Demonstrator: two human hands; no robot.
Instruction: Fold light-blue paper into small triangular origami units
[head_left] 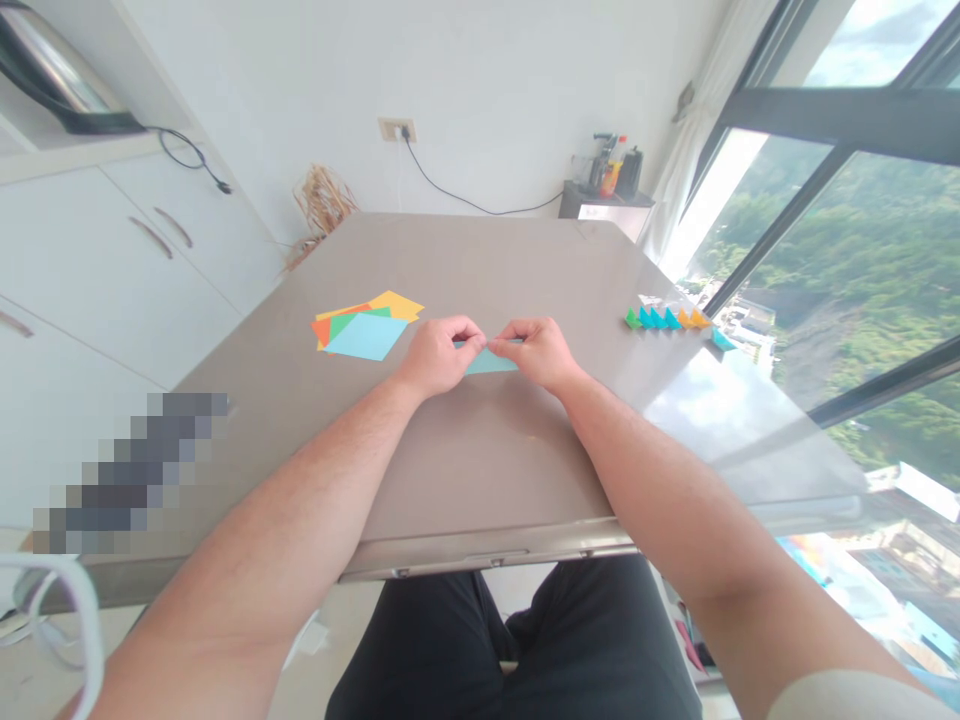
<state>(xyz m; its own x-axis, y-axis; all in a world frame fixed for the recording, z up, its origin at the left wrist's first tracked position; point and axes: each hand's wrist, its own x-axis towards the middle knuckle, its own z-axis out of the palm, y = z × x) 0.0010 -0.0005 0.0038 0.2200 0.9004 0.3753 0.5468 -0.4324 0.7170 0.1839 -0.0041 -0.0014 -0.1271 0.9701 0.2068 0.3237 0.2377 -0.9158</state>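
Between my hands, low over the middle of the table (pixel 480 450), is a light blue sheet of paper (pixel 491 361) that looks folded. My left hand (pixel 446 352) pinches its far edge on the left. On the right, my right hand (pixel 538 350) pinches the same edge, the fingertips of both hands close together. Part of the paper is hidden behind the fingers. Just left of my left hand lie loose coloured sheets (pixel 367 337), light blue on top, with green, orange and yellow under it.
Small folded paper pieces (pixel 664 319) stand in a row at the right, in green, blue and orange, with one blue piece (pixel 722 340) apart. A blurred-out dark object (pixel 142 470) lies at the left edge. A window (pixel 862 250) borders the right side.
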